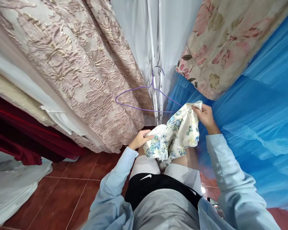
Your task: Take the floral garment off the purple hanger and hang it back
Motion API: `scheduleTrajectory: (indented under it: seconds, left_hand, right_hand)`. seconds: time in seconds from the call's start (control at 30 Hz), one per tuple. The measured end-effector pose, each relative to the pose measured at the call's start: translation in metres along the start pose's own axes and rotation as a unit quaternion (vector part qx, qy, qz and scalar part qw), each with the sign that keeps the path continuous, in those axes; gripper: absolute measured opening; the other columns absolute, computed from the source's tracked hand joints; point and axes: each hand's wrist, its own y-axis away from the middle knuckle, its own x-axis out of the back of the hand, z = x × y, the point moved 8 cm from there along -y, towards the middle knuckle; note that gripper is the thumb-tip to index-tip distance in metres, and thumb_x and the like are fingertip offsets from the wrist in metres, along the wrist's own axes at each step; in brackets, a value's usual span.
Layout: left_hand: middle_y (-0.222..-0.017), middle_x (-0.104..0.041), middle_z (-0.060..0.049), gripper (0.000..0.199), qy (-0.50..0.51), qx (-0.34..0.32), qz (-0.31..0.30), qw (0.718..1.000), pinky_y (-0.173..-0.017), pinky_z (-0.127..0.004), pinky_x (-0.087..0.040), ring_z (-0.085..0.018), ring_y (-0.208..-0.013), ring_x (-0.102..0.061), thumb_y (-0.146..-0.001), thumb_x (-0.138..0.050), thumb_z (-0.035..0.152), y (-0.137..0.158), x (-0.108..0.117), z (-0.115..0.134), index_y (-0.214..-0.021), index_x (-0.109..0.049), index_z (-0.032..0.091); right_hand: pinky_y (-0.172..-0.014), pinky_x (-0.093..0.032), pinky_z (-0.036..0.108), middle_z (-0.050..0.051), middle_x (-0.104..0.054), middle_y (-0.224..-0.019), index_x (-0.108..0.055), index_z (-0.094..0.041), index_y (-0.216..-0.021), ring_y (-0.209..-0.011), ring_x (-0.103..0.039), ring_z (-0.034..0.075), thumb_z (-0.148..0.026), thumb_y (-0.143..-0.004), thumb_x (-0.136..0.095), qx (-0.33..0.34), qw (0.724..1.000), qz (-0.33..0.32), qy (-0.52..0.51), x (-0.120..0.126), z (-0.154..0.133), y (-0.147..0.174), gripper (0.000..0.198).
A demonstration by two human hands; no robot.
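Note:
A white floral garment (pixel 182 131), printed with blue and yellow flowers, hangs loosely between my two hands above my lap. My left hand (pixel 141 139) pinches its left edge, thumb on top. Higher up on the right, my right hand (pixel 205 116) grips the garment's upper corner. Just behind the cloth, a purple wire hanger (pixel 134 107) hangs by its hook on a white metal rack (pixel 155 64). The garment covers the hanger's right end, so I cannot tell whether they touch. The cloth's folds hide what kind of garment it is.
A pink-gold embroidered gown (pixel 81 73) hangs at the left, beside dark red fabric (pixel 26 134). To the right hang a floral beige cloth (pixel 220 48) and blue tulle (pixel 261 127). White fabric (pixel 132 25) hangs behind the rack. Red tiles (pixel 69 191) cover the floor.

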Motion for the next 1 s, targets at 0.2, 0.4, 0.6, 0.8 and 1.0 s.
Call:
scheduleTrajectory:
  seconds: [0.2,0.4,0.6,0.8,1.0]
  left_hand:
    - [-0.077,-0.062,-0.001,0.037,-0.141,-0.031,0.065,0.987,-0.071,-0.025,-0.045,-0.016,-0.075,-0.055,-0.086,-0.065,0.05,0.013,0.072,0.044,-0.082,-0.067,0.014]
    - [-0.089,-0.069,-0.006,0.022,-0.379,-0.051,0.104,0.918,-0.088,-0.035,-0.046,-0.023,-0.089,-0.06,-0.082,-0.058,0.033,0.009,0.154,0.06,-0.087,-0.071,0.016]
    - [-0.089,-0.069,-0.01,0.028,-0.539,0.004,0.13,0.832,-0.089,-0.039,-0.046,-0.03,-0.096,-0.06,-0.075,-0.055,0.017,-0.02,0.231,0.051,-0.097,-0.072,0.018]
    - [-0.095,-0.07,-0.01,0.019,-0.458,-0.111,0.253,0.845,-0.095,-0.042,-0.05,-0.028,-0.098,-0.065,-0.082,-0.052,0.013,-0.081,0.251,0.118,-0.093,-0.067,0.016]
    - [-0.136,-0.06,-0.008,0.046,-0.275,-0.265,0.227,0.896,-0.106,-0.039,-0.05,-0.022,-0.12,-0.062,-0.09,-0.067,0.036,-0.105,0.211,0.145,-0.133,-0.053,0.025]
  right_hand:
    - [-0.048,-0.027,0.025,-0.005,-0.041,-0.056,-0.049,-0.021,-0.059,-0.053,-0.036,0.01,-0.065,-0.079,-0.071,-0.009,0.999,-0.034,-0.016,-0.051,0.016,-0.059,0.054]
    - [-0.046,-0.016,0.025,-0.008,-0.029,-0.051,-0.038,-0.023,-0.061,-0.048,-0.023,0.008,-0.062,-0.086,-0.069,-0.117,0.984,-0.132,-0.037,-0.126,0.003,-0.071,0.055]
    - [-0.05,-0.014,0.026,-0.007,-0.027,-0.052,-0.036,-0.022,-0.055,-0.052,-0.023,0.007,-0.067,-0.08,-0.071,-0.091,0.98,-0.177,0.008,-0.128,-0.013,-0.067,0.062]
    - [-0.051,-0.014,0.027,-0.008,-0.026,-0.052,-0.036,-0.023,-0.055,-0.052,-0.021,0.007,-0.067,-0.078,-0.07,-0.11,0.978,-0.173,0.044,-0.118,-0.014,-0.07,0.061]
    - [-0.059,-0.033,0.026,-0.001,-0.054,-0.07,-0.058,-0.019,-0.076,-0.064,-0.044,0.014,-0.064,-0.081,-0.065,-0.026,0.993,-0.079,0.086,-0.084,-0.013,-0.051,0.045]
